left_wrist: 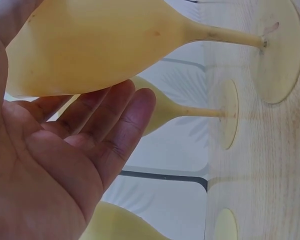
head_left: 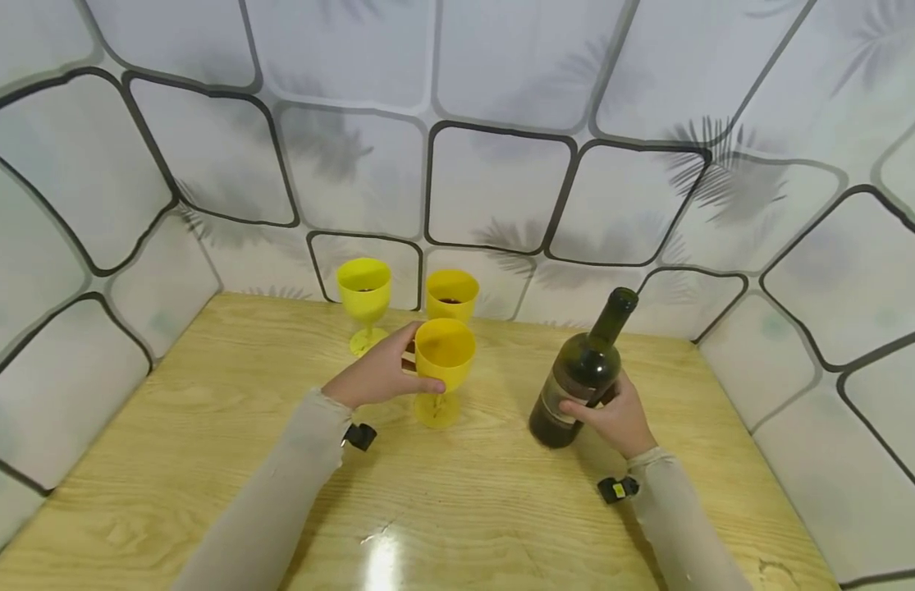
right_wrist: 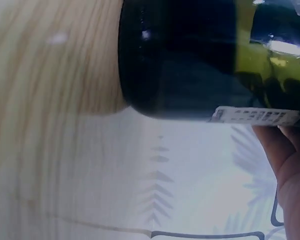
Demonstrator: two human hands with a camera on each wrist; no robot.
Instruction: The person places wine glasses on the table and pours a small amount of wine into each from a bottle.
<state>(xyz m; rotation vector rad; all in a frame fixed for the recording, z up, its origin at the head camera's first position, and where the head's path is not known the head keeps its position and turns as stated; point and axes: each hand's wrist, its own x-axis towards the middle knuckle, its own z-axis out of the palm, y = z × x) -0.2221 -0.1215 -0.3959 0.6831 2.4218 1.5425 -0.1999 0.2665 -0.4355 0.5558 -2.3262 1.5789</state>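
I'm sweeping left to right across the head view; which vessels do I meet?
Lime-yellow goblet → front deeper-yellow goblet → dark green wine bottle.

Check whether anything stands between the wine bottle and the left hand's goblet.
Nothing visible: only tabletop separates the wine bottle from the front yellow goblet; the left rear goblet and right rear one stand behind.

No text or number can be read. A pale label (head_left: 556,400) is borne by the dark bottle (head_left: 588,361), its print too small to be made out; a white strip (right_wrist: 257,116) there is blurred.
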